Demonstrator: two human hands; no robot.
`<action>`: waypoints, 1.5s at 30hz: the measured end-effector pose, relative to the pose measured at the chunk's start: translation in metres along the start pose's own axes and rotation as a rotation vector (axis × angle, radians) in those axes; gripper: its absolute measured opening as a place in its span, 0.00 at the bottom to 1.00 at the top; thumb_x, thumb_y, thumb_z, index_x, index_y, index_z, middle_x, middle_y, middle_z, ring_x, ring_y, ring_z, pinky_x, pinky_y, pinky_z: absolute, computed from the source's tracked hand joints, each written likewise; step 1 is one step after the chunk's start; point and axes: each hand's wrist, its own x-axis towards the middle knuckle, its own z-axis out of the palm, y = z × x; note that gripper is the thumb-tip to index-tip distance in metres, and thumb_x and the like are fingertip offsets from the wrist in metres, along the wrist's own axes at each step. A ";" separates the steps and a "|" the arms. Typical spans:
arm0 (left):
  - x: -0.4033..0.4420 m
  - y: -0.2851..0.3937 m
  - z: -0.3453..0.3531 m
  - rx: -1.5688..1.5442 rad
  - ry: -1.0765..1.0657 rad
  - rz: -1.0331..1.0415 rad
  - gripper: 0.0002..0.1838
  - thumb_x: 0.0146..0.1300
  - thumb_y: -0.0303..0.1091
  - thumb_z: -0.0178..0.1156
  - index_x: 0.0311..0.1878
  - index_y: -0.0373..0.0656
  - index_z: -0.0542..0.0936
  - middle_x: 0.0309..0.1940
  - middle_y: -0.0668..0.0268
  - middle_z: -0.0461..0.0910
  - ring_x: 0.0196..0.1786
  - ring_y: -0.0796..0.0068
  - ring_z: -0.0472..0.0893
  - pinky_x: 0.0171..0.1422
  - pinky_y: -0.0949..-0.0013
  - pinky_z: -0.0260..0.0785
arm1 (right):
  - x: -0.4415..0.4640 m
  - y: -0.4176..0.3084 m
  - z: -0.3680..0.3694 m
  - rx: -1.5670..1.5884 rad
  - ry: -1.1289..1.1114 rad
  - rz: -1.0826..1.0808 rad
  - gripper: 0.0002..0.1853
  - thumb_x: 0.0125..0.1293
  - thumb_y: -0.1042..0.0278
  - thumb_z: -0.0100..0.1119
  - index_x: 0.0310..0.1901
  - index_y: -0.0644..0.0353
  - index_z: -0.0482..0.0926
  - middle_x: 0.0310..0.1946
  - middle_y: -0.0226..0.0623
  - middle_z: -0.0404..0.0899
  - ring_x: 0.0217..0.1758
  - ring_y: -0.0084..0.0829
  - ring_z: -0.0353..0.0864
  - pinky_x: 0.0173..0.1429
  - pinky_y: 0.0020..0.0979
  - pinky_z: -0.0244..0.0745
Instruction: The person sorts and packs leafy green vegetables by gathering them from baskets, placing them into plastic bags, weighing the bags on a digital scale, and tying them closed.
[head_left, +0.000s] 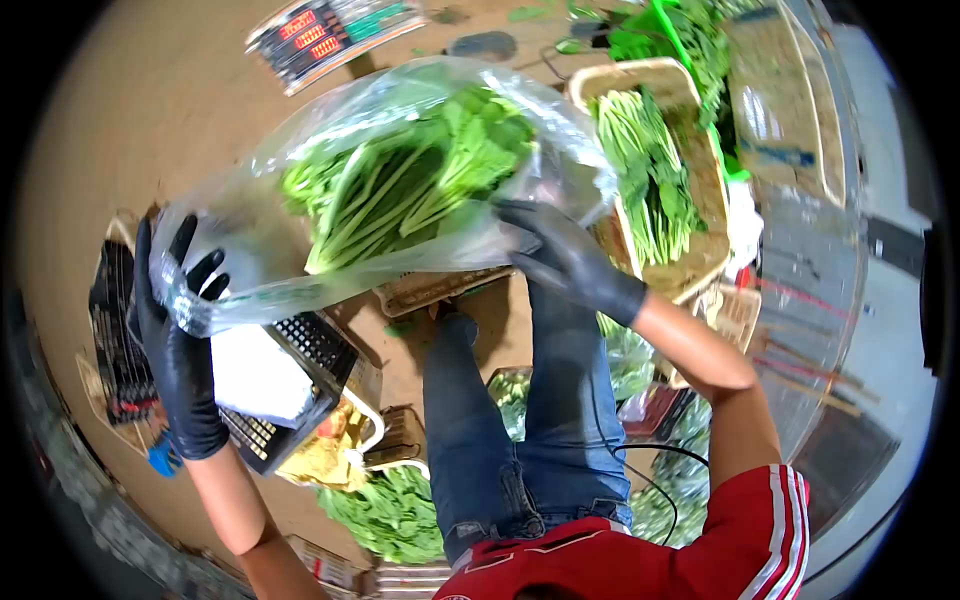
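Observation:
A large clear plastic bag (270, 235) is stretched between my hands, with leafy greens (400, 190) with long pale stems showing through it. My left hand (180, 330), in a black glove, holds the bag's left edge, its fingers parted and curled at the film. On the bag's right side, my right hand (570, 255), also black-gloved, grips the film with fingers pointing left; its fingertips are partly blurred. Close to the right hand stands a beige crate (710, 190) holding a bunch of stemmed greens (645, 175).
A scale display (330, 40) with red digits stands ahead. Black crates (310, 345) and a white bundle (260, 375) are at lower left. More leafy greens (390, 515) lie near my legs. A green-edged crate (690, 60) stands at upper right, and a cable (665, 450) hangs beside me.

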 end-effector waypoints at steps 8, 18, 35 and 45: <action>-0.008 0.006 0.005 -0.355 -0.082 -0.123 0.28 0.65 0.38 0.46 0.67 0.43 0.56 0.65 0.59 0.59 0.66 0.67 0.61 0.68 0.61 0.53 | -0.260 0.017 -0.009 -0.015 0.446 0.786 0.19 0.57 0.75 0.58 0.51 0.66 0.71 0.46 0.45 0.75 0.49 0.39 0.76 0.53 0.33 0.70; -0.021 -0.001 0.068 -0.096 -0.101 -0.223 0.25 0.67 0.41 0.43 0.67 0.46 0.58 0.66 0.63 0.57 0.65 0.67 0.61 0.67 0.60 0.54 | -0.351 0.048 0.000 0.125 0.404 0.931 0.23 0.57 0.67 0.60 0.53 0.65 0.69 0.48 0.48 0.74 0.51 0.43 0.74 0.55 0.35 0.68; 0.015 0.058 -0.060 1.287 0.060 0.221 0.27 0.56 0.17 0.52 0.62 0.40 0.65 0.39 0.63 0.74 0.32 0.80 0.70 0.36 0.80 0.65 | 0.081 0.168 -0.124 0.002 0.098 0.126 0.14 0.63 0.66 0.47 0.46 0.65 0.73 0.39 0.38 0.77 0.41 0.28 0.76 0.49 0.33 0.71; 0.079 0.007 -0.055 0.097 -0.079 -0.064 0.28 0.68 0.47 0.43 0.68 0.50 0.55 0.63 0.56 0.62 0.53 0.67 0.72 0.57 0.65 0.68 | 0.099 0.096 -0.168 1.374 0.150 0.307 0.13 0.69 0.70 0.38 0.24 0.56 0.60 0.18 0.24 0.53 0.20 0.19 0.54 0.42 0.25 0.64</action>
